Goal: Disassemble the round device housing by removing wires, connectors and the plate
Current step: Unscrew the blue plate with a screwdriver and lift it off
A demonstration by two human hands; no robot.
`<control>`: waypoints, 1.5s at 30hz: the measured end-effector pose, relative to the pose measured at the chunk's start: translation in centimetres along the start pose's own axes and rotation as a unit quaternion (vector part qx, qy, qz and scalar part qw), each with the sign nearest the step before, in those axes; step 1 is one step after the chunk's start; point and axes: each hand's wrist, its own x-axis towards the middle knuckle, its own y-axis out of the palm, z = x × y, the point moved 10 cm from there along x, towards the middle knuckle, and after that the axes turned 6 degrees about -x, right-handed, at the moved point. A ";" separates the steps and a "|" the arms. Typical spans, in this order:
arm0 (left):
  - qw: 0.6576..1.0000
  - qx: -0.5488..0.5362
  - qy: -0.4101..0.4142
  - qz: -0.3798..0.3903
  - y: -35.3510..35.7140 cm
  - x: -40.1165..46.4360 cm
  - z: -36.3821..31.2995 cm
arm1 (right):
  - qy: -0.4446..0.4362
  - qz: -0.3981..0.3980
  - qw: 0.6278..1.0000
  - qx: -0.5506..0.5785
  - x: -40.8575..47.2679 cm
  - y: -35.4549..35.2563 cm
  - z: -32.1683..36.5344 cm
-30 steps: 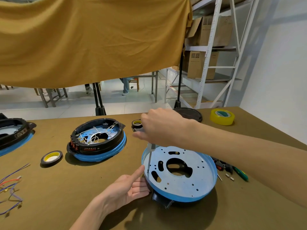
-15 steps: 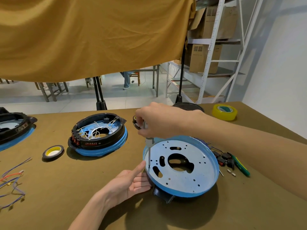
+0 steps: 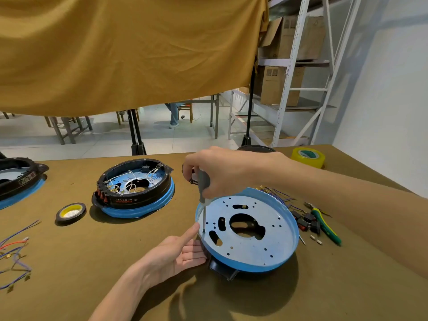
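A round housing (image 3: 249,268) with a blue-filmed metal plate (image 3: 266,242) on top sits tilted on the table in front of me. My right hand (image 3: 222,172) grips a grey-handled screwdriver (image 3: 203,188) held upright, its tip on a screw near the plate's left edge. Against the housing's left rim rests my left hand (image 3: 180,253), fingers curled under the rim and thumb along the plate's edge. A second housing (image 3: 136,188) with white wires inside stands further left.
A black-and-yellow tape roll (image 3: 70,212) lies left of the second housing. Loose coloured wires (image 3: 14,253) lie at the left edge. Green-handled pliers (image 3: 325,225), black connectors (image 3: 308,220) and wires sit right of the plate. A yellow tape roll (image 3: 308,157) is at back right. A third housing (image 3: 18,179) is at far left.
The right hand has brought the screwdriver more upright over the plate's left edge. The view has shifted slightly; the left hand stays on the rim.
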 end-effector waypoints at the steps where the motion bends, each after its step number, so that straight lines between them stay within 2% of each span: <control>1: 1.000 -0.002 0.001 -0.002 0.0 0.0 0.0 | 0.007 -0.024 0.998 -0.058 0.1 -0.1 0.0; 3: 1.000 -0.009 0.002 -0.006 -0.1 -0.1 0.0 | 0.045 -0.085 0.978 -0.183 0.2 -0.7 -0.2; 4: 1.000 -0.012 -0.001 -0.005 0.0 -0.2 -0.1 | 0.048 -0.106 0.973 -0.197 0.3 -1.0 -0.2; 7: 1.000 -0.022 -0.010 0.005 0.2 -0.6 -0.1 | 0.006 -0.054 0.996 -0.068 0.5 -0.6 0.0; 9: 0.999 -0.030 -0.015 0.011 0.3 -0.8 -0.1 | -0.017 -0.004 1.000 -0.025 0.3 -0.2 0.3; 11: 0.999 -0.030 -0.017 0.017 0.5 -0.9 -0.2 | 0.004 -0.021 0.995 -0.095 0.2 -0.2 0.0; 13: 0.999 -0.032 -0.019 0.016 0.5 -1.0 -0.1 | 0.056 -0.071 0.974 -0.209 0.2 -0.5 -0.8; 14: 0.999 -0.035 -0.022 0.012 0.4 -1.0 0.0 | 0.067 -0.085 0.967 -0.230 0.2 -0.7 -0.9; 20: 0.997 -0.069 -0.033 -0.002 -0.2 -0.9 0.3 | 0.016 -0.026 0.998 -0.051 -0.1 -0.5 -0.4; 22: 0.996 -0.076 -0.041 -0.006 -0.3 -0.9 0.5 | 0.028 -0.029 0.993 -0.109 -0.1 -0.3 -0.2; 25: 0.997 -0.056 -0.044 0.005 0.1 -1.0 0.5 | 0.072 -0.078 0.970 -0.220 -0.3 -0.8 -0.6; 27: 0.998 -0.044 -0.036 0.013 0.2 -1.0 0.3 | 0.062 -0.081 0.975 -0.195 -0.3 -0.9 -0.5; 30: 0.999 -0.029 -0.028 0.018 0.2 -1.0 0.2 | 0.013 -0.052 0.995 -0.081 -0.3 -0.9 0.1; 32: 0.999 -0.024 -0.029 0.020 0.3 -0.9 0.2 | 0.000 -0.034 0.997 -0.069 -0.4 -0.7 0.3; 34: 0.999 -0.017 -0.027 0.019 0.3 -0.9 0.3 | 0.025 -0.026 0.988 -0.153 -0.5 -0.3 -0.2; 37: 1.000 -0.009 -0.015 0.014 0.3 -0.9 0.2 | 0.050 -0.055 0.942 -0.327 -1.1 -0.6 -0.9; 39: 1.000 -0.013 -0.003 0.001 0.1 -0.9 0.1 | 0.045 -0.049 0.929 -0.365 -1.7 -0.4 -1.8; 42: 0.999 -0.039 0.012 -0.018 -0.3 -0.9 -0.1 | 0.079 0.025 0.955 -0.286 -3.0 0.6 -5.3; 45: 0.996 -0.080 0.023 -0.025 -0.5 -0.9 -0.3 | 0.129 0.106 0.982 -0.087 -4.5 3.1 -8.7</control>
